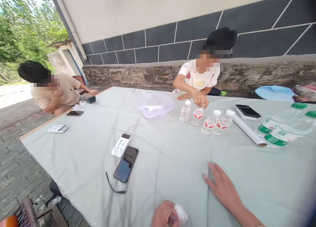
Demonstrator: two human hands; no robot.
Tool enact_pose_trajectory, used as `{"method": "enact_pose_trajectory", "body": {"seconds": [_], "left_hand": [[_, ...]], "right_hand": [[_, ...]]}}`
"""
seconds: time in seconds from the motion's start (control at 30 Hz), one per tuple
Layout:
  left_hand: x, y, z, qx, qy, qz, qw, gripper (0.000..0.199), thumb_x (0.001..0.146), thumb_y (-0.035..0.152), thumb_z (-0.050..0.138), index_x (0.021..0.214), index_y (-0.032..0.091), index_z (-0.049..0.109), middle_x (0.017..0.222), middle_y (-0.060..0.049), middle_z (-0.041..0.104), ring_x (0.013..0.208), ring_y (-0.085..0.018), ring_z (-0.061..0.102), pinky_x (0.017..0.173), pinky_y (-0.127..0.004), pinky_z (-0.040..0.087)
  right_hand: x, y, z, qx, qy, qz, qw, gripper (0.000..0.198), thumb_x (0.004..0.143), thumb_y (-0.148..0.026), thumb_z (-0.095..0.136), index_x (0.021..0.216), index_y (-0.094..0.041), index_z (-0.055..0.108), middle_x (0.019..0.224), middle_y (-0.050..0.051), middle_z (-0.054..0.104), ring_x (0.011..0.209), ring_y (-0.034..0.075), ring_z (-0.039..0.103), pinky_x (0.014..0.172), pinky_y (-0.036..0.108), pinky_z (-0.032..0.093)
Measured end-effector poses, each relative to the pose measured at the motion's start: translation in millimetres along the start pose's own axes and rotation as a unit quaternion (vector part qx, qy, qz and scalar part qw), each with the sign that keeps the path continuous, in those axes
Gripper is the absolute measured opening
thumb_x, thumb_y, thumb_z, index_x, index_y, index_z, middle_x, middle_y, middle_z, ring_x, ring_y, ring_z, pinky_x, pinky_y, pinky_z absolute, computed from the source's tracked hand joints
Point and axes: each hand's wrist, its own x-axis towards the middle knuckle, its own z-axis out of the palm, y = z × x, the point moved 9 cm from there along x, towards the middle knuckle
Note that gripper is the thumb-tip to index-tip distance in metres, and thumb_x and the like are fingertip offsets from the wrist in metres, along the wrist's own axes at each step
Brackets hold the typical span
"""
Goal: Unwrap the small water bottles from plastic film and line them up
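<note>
At the near edge of the cloth-covered table [81, 164], my left hand [163, 214] is closed around a crumpled white wad [181, 214]. Whether it is tissue or thin plastic I cannot tell. My right hand [225, 187] lies on the cloth further right, fingers stretched out, holding nothing. A black phone [126, 164] with a wrist strap lies left of my hands, touching or just beside a white power bank [121, 144]. Beyond my right hand stand several small water bottles [209, 124] with red and white labels.
Across the table a person's hand [200, 98] grips a small bottle's top. A translucent purple basin [155, 105] holds something clear. Large green-labelled bottles [281, 135], a white roll [249, 131] and a boxed phone [247, 111] are at right. Another person [61, 92] sits at the far left.
</note>
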Motion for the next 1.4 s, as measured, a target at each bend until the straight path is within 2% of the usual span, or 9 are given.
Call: {"method": "enact_pose_trajectory", "body": {"seconds": [0.13, 0.43, 0.5, 0.63, 0.7, 0.83, 1.03, 1.23, 1.4], "left_hand": [[2, 3, -6, 0.018, 0.011, -0.032, 0.999, 0.013, 0.064, 0.008, 0.057, 0.07, 0.02, 0.056, 0.089, -0.005, 0.065, 0.07, -0.014, 0.052, 0.065, -0.026, 0.039], [2, 1, -12, 0.009, 0.04, -0.05, 0.998, 0.017, 0.064, 0.009, 0.058, 0.077, 0.019, 0.058, 0.079, -0.001, 0.061, 0.068, -0.013, 0.046, 0.066, -0.027, 0.036], [1, -4, -14, -0.024, 0.055, -0.073, 0.995, 0.022, 0.064, 0.012, 0.062, 0.084, 0.019, 0.058, 0.076, 0.001, 0.057, 0.066, -0.012, 0.045, 0.064, -0.026, 0.036], [5, -8, -16, -0.164, 0.067, -0.127, 0.976, 0.052, 0.061, 0.025, 0.073, 0.109, 0.019, 0.051, 0.089, 0.0, 0.056, 0.06, -0.008, 0.046, 0.059, -0.023, 0.038], [12, -3, -21, -0.211, 0.075, -0.135, 0.965, 0.063, 0.058, 0.035, 0.078, 0.111, 0.019, 0.048, 0.091, -0.002, 0.057, 0.059, -0.008, 0.048, 0.059, -0.024, 0.041], [44, 28, -48, -0.271, 0.113, -0.089, 0.952, 0.065, 0.058, 0.049, 0.079, 0.106, 0.018, 0.049, 0.086, -0.002, 0.059, 0.067, -0.011, 0.056, 0.068, -0.028, 0.046], [115, 71, -83, -0.324, 0.157, -0.079, 0.93, 0.054, 0.061, 0.045, 0.077, 0.1, 0.02, 0.049, 0.075, 0.002, 0.059, 0.065, -0.009, 0.057, 0.07, -0.026, 0.046], [182, 102, -106, -0.337, 0.172, -0.081, 0.922, 0.041, 0.064, 0.019, 0.074, 0.096, 0.022, 0.05, 0.071, 0.005, 0.062, 0.055, -0.007, 0.057, 0.067, -0.028, 0.051], [230, 112, -117, -0.337, 0.203, -0.106, 0.913, 0.034, 0.069, -0.001, 0.064, 0.094, 0.018, 0.052, 0.067, 0.003, 0.061, 0.055, -0.009, 0.061, 0.066, -0.027, 0.055]], "right_hand": [[-18, 7, -5, -0.066, -0.01, -0.003, 0.998, 0.062, 0.083, -0.054, 0.033, 0.131, -0.019, 0.051, 0.143, 0.016, 0.043, 0.13, 0.033, 0.042, 0.11, 0.051, 0.03], [-16, -6, -8, -0.094, -0.026, 0.014, 0.995, 0.064, 0.084, -0.053, 0.027, 0.133, -0.021, 0.051, 0.145, 0.016, 0.041, 0.134, 0.03, 0.037, 0.108, 0.053, 0.029], [-15, -2, -7, -0.099, -0.023, 0.023, 0.995, 0.064, 0.083, -0.054, 0.026, 0.133, -0.024, 0.052, 0.145, 0.015, 0.04, 0.135, 0.029, 0.036, 0.109, 0.049, 0.028], [-14, -2, -4, -0.095, -0.037, 0.031, 0.994, 0.067, 0.084, -0.055, 0.024, 0.136, -0.022, 0.051, 0.147, 0.014, 0.039, 0.136, 0.028, 0.034, 0.111, 0.046, 0.027], [-15, -3, -5, -0.095, -0.042, 0.036, 0.994, 0.066, 0.085, -0.053, 0.024, 0.136, -0.021, 0.051, 0.147, 0.014, 0.039, 0.137, 0.028, 0.034, 0.111, 0.046, 0.027], [-20, -7, -8, -0.119, -0.048, 0.034, 0.991, 0.062, 0.088, -0.049, 0.024, 0.136, -0.019, 0.05, 0.147, 0.013, 0.039, 0.137, 0.026, 0.034, 0.111, 0.046, 0.027], [-25, -8, -8, -0.145, -0.064, 0.042, 0.986, 0.061, 0.09, -0.047, 0.023, 0.139, -0.02, 0.046, 0.149, 0.009, 0.038, 0.138, 0.024, 0.032, 0.114, 0.044, 0.023], [-28, -7, -8, -0.144, -0.06, 0.035, 0.987, 0.059, 0.09, -0.046, 0.025, 0.138, -0.02, 0.048, 0.148, 0.008, 0.038, 0.138, 0.025, 0.033, 0.114, 0.045, 0.024], [-30, -6, -7, -0.134, -0.064, 0.035, 0.988, 0.059, 0.089, -0.047, 0.027, 0.138, -0.021, 0.048, 0.149, 0.008, 0.037, 0.138, 0.025, 0.033, 0.114, 0.047, 0.024]]}}
